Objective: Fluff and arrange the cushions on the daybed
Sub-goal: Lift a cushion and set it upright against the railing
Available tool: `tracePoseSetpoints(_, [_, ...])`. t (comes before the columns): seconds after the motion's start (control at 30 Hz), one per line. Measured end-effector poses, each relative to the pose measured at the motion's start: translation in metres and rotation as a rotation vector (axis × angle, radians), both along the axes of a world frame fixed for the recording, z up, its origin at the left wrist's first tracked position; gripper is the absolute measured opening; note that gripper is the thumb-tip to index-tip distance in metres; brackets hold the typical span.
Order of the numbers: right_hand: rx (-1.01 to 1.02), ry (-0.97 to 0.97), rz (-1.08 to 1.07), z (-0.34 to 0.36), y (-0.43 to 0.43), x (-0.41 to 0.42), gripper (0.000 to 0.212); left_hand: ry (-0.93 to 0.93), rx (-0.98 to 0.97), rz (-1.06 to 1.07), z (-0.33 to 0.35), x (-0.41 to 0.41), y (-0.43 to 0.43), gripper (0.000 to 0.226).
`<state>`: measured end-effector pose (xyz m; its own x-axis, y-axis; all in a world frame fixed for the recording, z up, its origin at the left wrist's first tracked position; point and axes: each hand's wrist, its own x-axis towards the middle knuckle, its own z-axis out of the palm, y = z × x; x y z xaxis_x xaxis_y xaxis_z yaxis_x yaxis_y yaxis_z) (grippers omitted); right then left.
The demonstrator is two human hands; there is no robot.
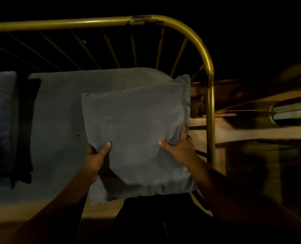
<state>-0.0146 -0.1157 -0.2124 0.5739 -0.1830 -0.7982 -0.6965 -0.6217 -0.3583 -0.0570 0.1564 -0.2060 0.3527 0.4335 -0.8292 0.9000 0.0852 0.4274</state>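
Both hands, left hand [96, 156] and right hand [178, 146], grip 1 grey cushion [135, 138] by its lower sides, fingers clamped into the fabric, lifted above the daybed mattress [58, 111] near the brass rail [208, 71]; fluffing seems underway, and next it needs setting down against the rail.

Light: dim, warm glare on brass rail [190, 30] at 1 o'clock
Blur: streaks at 3 o'clock
Corners: black

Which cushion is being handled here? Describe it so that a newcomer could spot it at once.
Start at the brass daybed frame and its curved right end. In front of it, both hands hold up a square grey cushion. Unlike the blue pillow and black cushion lying far left, it is lifted.
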Motion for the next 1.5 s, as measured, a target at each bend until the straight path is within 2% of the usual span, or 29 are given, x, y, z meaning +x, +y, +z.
tracePoseSetpoints(0.07, [-0.004,-0.040,-0.021,-0.004,0.002,-0.006,0.126,0.057,0.126,-0.066,-0.004,0.001,-0.007,0.056])
tracePoseSetpoints(0.17, [-0.009,-0.103,-0.029,-0.001,0.006,-0.013,0.115,0.046,0.384,-0.149,-0.002,-0.002,-0.010,0.048])
tracePoseSetpoints(0.37, [-0.045,-0.124,-0.019,0.004,0.008,-0.014,0.110,-0.172,0.450,-0.150,0.012,-0.011,-0.002,0.042])
tracePoseSetpoints(0.43, [-0.022,-0.073,-0.045,0.001,0.013,-0.021,0.113,-0.153,0.469,-0.178,0.013,-0.010,0.006,0.042])
tracePoseSetpoints(0.53, [-0.079,-0.035,-0.071,-0.002,0.015,-0.035,0.114,-0.043,0.427,-0.328,0.010,-0.005,0.014,0.042])
tracePoseSetpoints(0.57, [-0.128,-0.089,-0.041,0.000,0.014,-0.036,0.111,-0.026,0.369,-0.399,0.010,-0.003,0.014,0.043])
tracePoseSetpoints(0.63, [-0.196,-0.268,0.157,0.007,0.014,-0.036,0.095,-0.061,0.265,-0.537,0.009,-0.005,0.012,0.067])
tracePoseSetpoints(0.7, [-0.199,-0.377,0.420,0.010,0.016,-0.034,0.077,-0.026,0.342,-0.724,0.008,-0.010,0.004,0.082])
tracePoseSetpoints(0.77, [-0.208,-0.338,0.519,0.012,0.020,-0.030,0.069,0.022,0.386,-0.822,0.010,-0.010,-0.003,0.078])
tracePoseSetpoints(0.87, [-0.204,-0.291,0.460,0.026,0.034,-0.022,0.065,-0.027,0.305,-0.763,0.021,-0.004,-0.004,0.076])
tracePoseSetpoints(0.93, [-0.140,-0.307,0.462,0.042,0.051,-0.017,0.059,-0.088,0.292,-0.735,0.036,-0.004,-0.001,0.065])
tracePoseSetpoints(1.03, [-0.030,-0.431,0.494,0.064,0.087,-0.007,0.038,-0.138,0.137,-0.556,0.066,-0.004,0.009,0.044])
tracePoseSetpoints(1.1, [0.035,-0.515,0.510,0.076,0.117,0.004,0.027,-0.175,0.057,-0.461,0.087,-0.001,0.027,0.041])
tracePoseSetpoints(1.2, [0.126,-0.620,0.564,0.097,0.178,0.019,0.021,-0.284,0.121,-0.373,0.118,-0.004,0.078,0.040])
tracePoseSetpoints(1.37, [0.270,-0.701,0.648,0.128,0.320,0.031,0.021,-0.466,0.261,-0.290,0.171,-0.024,0.204,0.037])
tracePoseSetpoints(1.5, [0.342,-0.674,0.696,0.150,0.440,0.033,0.025,-0.528,0.387,-0.237,0.191,-0.035,0.316,0.034])
